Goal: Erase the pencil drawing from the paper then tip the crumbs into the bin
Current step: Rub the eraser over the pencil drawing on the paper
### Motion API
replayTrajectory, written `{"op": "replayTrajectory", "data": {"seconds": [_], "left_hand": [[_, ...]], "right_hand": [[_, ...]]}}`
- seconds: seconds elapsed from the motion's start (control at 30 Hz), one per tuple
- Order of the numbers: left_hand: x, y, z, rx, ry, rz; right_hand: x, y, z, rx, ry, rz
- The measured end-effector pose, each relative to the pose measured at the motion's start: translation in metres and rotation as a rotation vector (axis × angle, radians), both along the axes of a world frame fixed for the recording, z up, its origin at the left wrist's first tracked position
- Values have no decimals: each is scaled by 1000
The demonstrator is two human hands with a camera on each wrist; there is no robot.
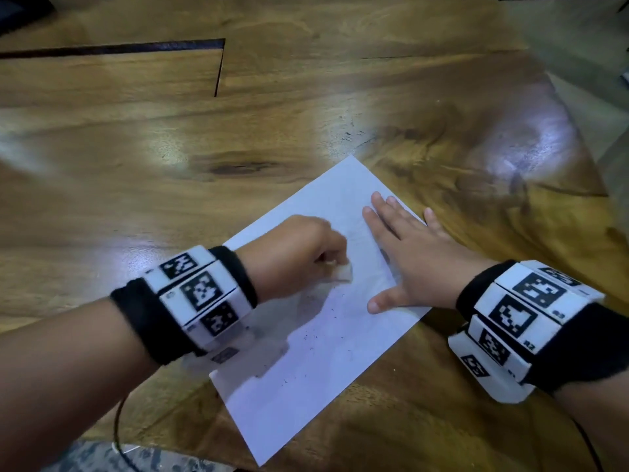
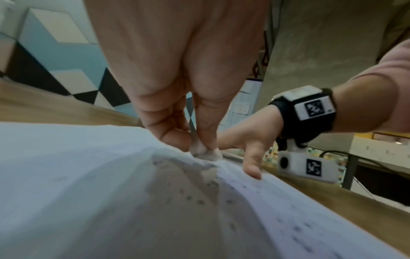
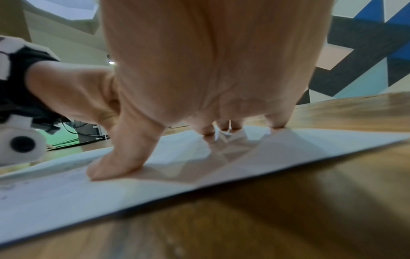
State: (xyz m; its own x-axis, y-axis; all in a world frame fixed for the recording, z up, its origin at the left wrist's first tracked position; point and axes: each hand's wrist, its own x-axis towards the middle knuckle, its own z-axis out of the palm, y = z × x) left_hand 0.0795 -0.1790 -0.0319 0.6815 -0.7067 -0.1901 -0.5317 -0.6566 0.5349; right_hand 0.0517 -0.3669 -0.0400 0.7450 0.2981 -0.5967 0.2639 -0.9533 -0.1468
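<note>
Paper (image 1: 326, 362), white and crumb-speckled (image 1: 308, 338), is pinned by the flat right hand (image 1: 413, 258); an eraser (image 1: 103, 273) is pinched by the left hand (image 1: 289, 255).

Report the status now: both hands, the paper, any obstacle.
Left hand pinches eraser, rubbing paper. Right hand flat, pressing paper down. Dark crumbs scattered on sheet, drawing faint. No obstacle seen; bin not in view.

The white wrist unit (image 1: 520, 321) at the frame's right bears small printed labels reading R2 and R3; its other markings are unreadable.
</note>
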Motion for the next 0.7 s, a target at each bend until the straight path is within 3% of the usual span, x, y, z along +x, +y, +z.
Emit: {"op": "replayTrajectory", "data": {"seconds": [0.1,0.27,0.43,0.53,0.7], "left_hand": [[-12,0,-7,-39,-31,-30],[-53,39,-9,-28,152,-69],[-11,7,-3,-43,-19,37],[-15,8,-9,-58,-32,7],[-60,36,-10,-28,163,-100]], "right_hand": [[0,1,0,-9,1,-1],[1,-1,-1,7,-4,2],[1,0,-1,3,-1,-4],[1,0,0,-6,1,0],[0,0,0,14,1,-6]]}}
